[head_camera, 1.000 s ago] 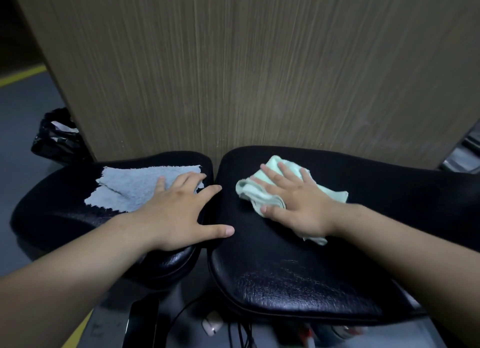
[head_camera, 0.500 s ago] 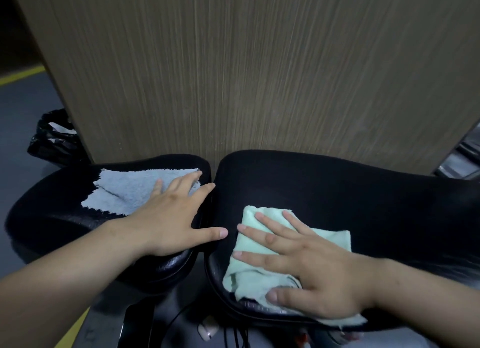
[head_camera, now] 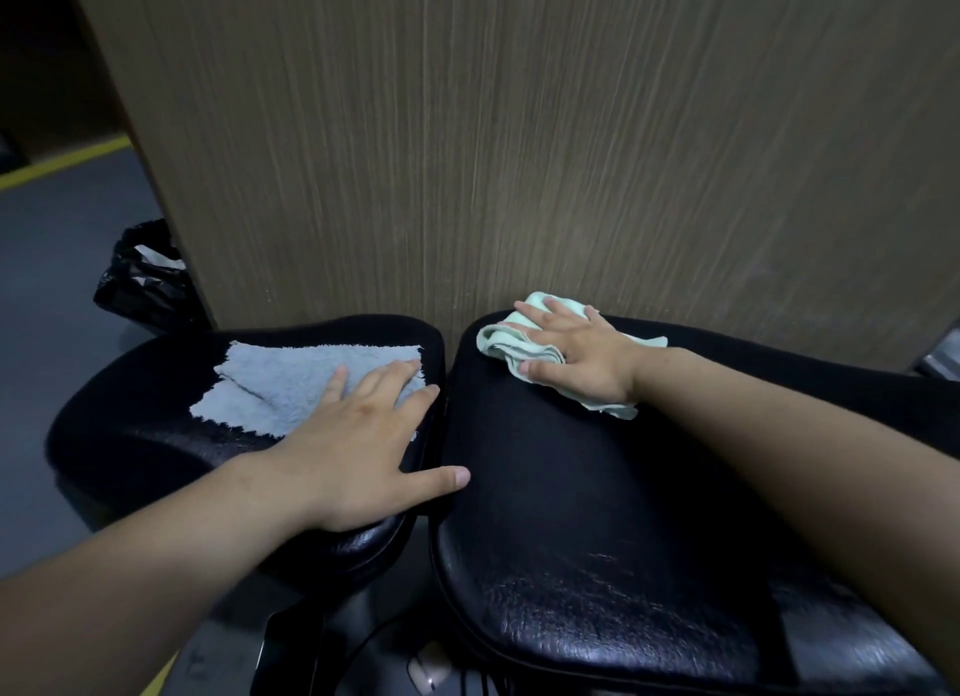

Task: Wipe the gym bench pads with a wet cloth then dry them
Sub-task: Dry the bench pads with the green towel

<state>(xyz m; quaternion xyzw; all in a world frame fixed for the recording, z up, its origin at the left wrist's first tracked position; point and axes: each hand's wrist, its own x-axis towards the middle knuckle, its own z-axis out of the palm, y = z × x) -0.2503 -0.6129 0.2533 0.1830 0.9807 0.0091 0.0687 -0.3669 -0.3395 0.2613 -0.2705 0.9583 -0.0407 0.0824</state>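
While the right hand (head_camera: 576, 355), fingers spread flat, presses the bunched green cloth (head_camera: 501, 346) at the far corner of the right pad (head_camera: 571, 539), the left hand (head_camera: 358, 451) rests flat-fingered on the grey cloth (head_camera: 280, 383) spread over the left pad (head_camera: 130, 435). Wiping appears under way on 1 of 2 pads; drying seemingly remains.

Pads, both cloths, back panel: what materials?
Pads: black vinyl or leather, likely; glossy, fine creased grain.
Grey cloth: terry or microfibre; fuzzy pile, frayed edge.
Green cloth: thinner, smooth weave; bunches in soft folds.
Panel: wood-grain laminate, seemingly; matte, straight vertical streaks.
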